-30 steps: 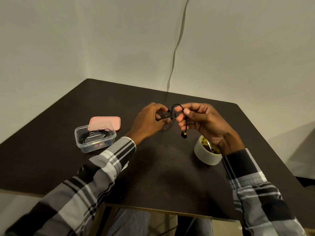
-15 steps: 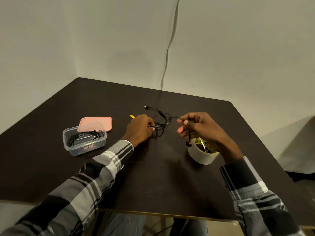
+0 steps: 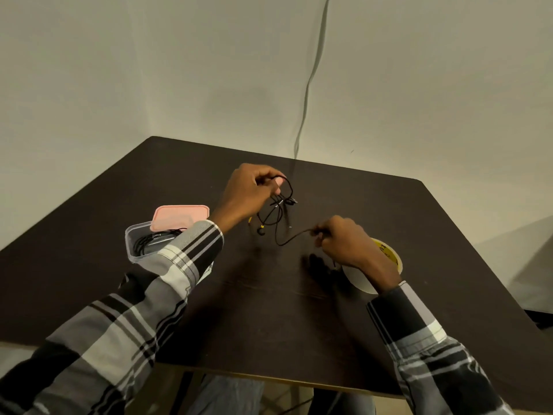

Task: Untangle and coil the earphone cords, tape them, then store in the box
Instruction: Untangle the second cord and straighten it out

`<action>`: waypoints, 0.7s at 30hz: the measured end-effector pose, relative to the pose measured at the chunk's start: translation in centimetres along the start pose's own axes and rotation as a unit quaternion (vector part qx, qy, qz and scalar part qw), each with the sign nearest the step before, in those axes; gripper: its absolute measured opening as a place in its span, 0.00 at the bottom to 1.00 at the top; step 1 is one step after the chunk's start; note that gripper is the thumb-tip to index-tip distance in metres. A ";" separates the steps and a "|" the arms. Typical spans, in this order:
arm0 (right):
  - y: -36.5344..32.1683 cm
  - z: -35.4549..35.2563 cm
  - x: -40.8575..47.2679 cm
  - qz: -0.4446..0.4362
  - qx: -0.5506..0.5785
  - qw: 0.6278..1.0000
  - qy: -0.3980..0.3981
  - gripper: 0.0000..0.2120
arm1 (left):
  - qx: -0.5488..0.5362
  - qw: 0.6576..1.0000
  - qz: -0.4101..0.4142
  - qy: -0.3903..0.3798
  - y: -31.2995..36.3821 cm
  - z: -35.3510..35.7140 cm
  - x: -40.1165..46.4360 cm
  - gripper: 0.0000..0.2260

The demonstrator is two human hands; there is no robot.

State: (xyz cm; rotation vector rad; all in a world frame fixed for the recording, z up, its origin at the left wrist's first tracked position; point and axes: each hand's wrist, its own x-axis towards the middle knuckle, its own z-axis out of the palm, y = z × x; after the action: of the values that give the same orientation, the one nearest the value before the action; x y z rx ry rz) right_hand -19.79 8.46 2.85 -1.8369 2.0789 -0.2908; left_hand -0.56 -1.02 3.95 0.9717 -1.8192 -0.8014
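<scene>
A tangled black earphone cord [image 3: 276,217] hangs in the air between my hands over the dark table. My left hand [image 3: 250,194] is raised and pinches the upper loops of the cord. My right hand [image 3: 344,244] is lower and pinches one end of the same cord. A black earbud with a yellow ring dangles below the tangle. The clear plastic box [image 3: 133,244] stands at the left with another coiled black cord inside, partly hidden by my left sleeve. The white tape roll [image 3: 386,259] lies under my right wrist.
The pink lid [image 3: 179,215] lies on the table behind the box. The dark table [image 3: 269,319] sits in a wall corner, its front edge near my lap. A grey cable [image 3: 308,85] runs down the wall behind the table.
My left hand has lifted up and away with the tangle. My right hand has pulled one cord end down and to the right, so the cord now stretches between the hands.
</scene>
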 end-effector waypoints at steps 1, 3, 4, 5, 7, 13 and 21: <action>-0.1 0.0 0.4 -0.003 0.009 0.999 0.052 0.15 | -0.022 1.000 0.003 -0.013 0.3 -0.1 0.0 0.06; -0.5 0.1 1.1 -0.020 0.040 0.987 0.157 0.17 | -0.075 0.996 -0.005 -0.038 0.8 -0.2 -0.2 0.06; -0.6 0.1 1.6 -0.036 0.055 0.980 0.186 0.19 | -0.101 0.994 -0.015 -0.049 1.0 -0.2 -0.3 0.06; -0.8 0.2 2.1 -0.051 0.071 0.979 0.187 0.21 | -0.122 0.991 -0.026 -0.058 1.2 -0.2 -0.5 0.06; -1.2 0.5 2.8 -0.072 0.110 0.982 0.137 0.25 | -0.148 0.985 -0.039 -0.075 1.6 -0.2 -0.8 0.07; -1.5 1.1 3.6 -0.118 0.173 0.966 0.154 0.04 | -0.170 0.982 -0.040 -0.075 1.7 -1.5 -1.1 0.07; -0.7 -3.0 1.1 -0.085 0.411 0.893 0.164 0.09 | -0.111 0.986 -0.110 0.065 -0.9 -2.1 -0.6 0.08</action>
State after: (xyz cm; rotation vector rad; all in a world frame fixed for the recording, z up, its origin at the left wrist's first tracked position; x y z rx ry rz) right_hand -20.38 7.09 5.73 -1.4709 1.5602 -1.3698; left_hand 1.80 -1.18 3.82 1.0638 -1.4922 -1.0269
